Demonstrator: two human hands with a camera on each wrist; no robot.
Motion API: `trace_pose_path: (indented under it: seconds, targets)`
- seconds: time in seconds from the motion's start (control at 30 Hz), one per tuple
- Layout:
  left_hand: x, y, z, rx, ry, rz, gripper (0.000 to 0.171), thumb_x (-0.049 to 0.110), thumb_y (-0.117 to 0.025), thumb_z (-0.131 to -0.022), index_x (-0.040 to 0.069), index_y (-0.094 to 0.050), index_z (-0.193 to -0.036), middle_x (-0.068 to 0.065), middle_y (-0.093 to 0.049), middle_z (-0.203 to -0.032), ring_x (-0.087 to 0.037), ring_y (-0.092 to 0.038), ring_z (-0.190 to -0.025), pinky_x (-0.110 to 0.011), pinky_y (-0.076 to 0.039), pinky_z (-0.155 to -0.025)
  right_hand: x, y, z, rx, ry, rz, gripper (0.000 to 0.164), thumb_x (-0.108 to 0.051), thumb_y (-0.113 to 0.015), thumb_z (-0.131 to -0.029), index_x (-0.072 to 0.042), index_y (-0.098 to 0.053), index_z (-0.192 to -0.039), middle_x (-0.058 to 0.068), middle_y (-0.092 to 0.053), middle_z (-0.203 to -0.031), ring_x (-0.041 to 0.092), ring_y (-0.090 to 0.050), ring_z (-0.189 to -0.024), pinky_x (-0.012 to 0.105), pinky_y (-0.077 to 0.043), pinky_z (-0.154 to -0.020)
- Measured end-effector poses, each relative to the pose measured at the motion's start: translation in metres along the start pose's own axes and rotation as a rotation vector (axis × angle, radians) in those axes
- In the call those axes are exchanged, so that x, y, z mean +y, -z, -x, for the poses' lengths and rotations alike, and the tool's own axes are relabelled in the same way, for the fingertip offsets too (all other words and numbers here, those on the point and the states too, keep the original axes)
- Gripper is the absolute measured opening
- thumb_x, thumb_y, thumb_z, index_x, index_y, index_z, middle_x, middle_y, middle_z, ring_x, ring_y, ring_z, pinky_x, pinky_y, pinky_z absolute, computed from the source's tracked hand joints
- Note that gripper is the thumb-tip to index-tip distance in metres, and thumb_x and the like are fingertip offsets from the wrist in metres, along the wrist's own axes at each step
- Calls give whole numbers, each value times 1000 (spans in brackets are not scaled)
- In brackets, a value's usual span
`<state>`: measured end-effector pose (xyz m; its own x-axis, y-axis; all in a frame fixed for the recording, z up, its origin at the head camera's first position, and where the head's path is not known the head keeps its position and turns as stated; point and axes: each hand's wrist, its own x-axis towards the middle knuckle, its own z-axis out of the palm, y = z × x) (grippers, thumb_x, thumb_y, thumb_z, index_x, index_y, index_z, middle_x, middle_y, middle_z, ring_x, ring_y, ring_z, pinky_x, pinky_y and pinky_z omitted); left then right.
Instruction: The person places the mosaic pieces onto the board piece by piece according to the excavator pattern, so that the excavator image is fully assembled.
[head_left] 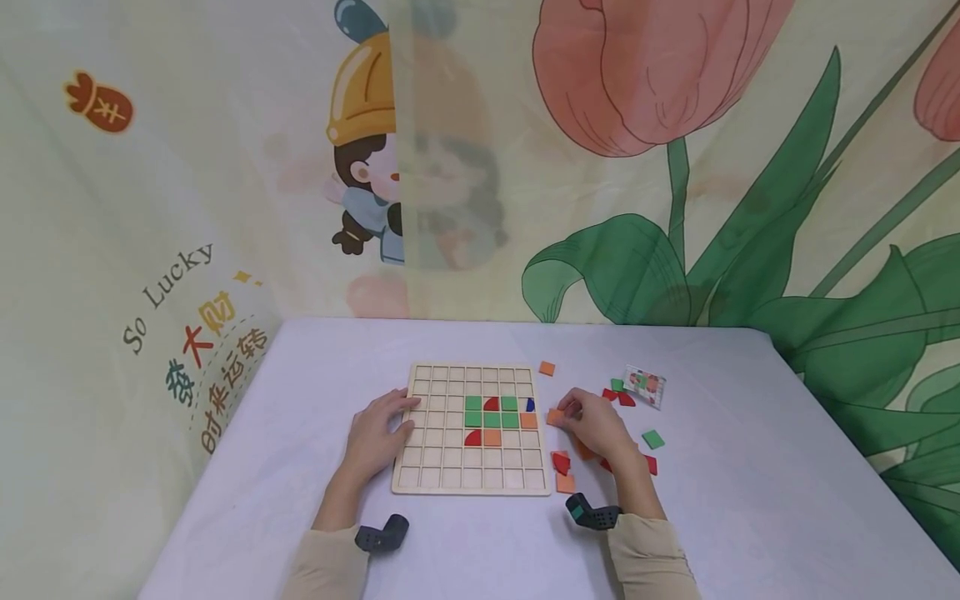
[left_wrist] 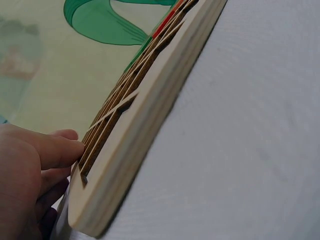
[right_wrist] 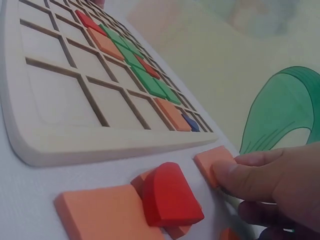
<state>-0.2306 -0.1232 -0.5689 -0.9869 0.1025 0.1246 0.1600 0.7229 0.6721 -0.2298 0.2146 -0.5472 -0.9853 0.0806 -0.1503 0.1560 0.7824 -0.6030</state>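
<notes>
A wooden grid board (head_left: 442, 477) lies on the table with green, orange, red and blue pieces in some of its cells. My left hand (head_left: 376, 433) rests at the board's left edge, thumb and fingertips touching its rim. Just off the board's right edge, my right hand (head_left: 597, 421) pinches an orange square tile (right_wrist: 212, 162) between thumb and fingers. Below that hand lie a red piece with one curved side (right_wrist: 172, 197) on an orange piece, and another orange square (right_wrist: 107, 212). More pieces are partly hidden under the right hand.
A small picture packet (head_left: 645, 387) lies at the back right beside red pieces (head_left: 626, 400) and a green piece (head_left: 617, 384). A lone green square (head_left: 653, 438) is to the right. Near the board's top right corner lies an orange square (head_left: 547, 368). A printed curtain hangs behind the table.
</notes>
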Motion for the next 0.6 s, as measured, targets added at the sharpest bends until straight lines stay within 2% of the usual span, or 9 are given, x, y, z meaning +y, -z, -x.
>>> trace_pose_path:
  seconds: [0.3, 0.47, 0.6]
  targets:
    - [0, 1, 0, -8, -4, 20, 37, 16, -62, -87, 14, -62, -124, -9, -48, -145, -29, -37, -138, -54, -25, -111, -11, -3, 0, 71, 13, -58, 21, -29, -72, -84, -17, -63, -99, 2, -65, -95, 18, -56, -88, 25, -53, -72]
    - [0, 0, 0, -6, 0, 16, 37, 15, -62, -87, 14, -62, -124, -9, -48, -145, -30, -37, -138, -54, -25, -111, -32, -9, 6, -8, 69, -82, 14, -27, -72, -84, -20, -65, -94, -2, -64, -89, 17, -55, -82, 23, -51, -66]
    - [-1, 0, 0, -3, 2, 15, 37, 15, -62, -87, 14, -62, -124, -9, -48, -145, -30, -37, -138, -54, -25, -111, -43, -18, 11, -80, 147, -62, 8, -24, -72, -84, -23, -65, -88, -4, -63, -83, 16, -55, -77, 23, -51, -62]
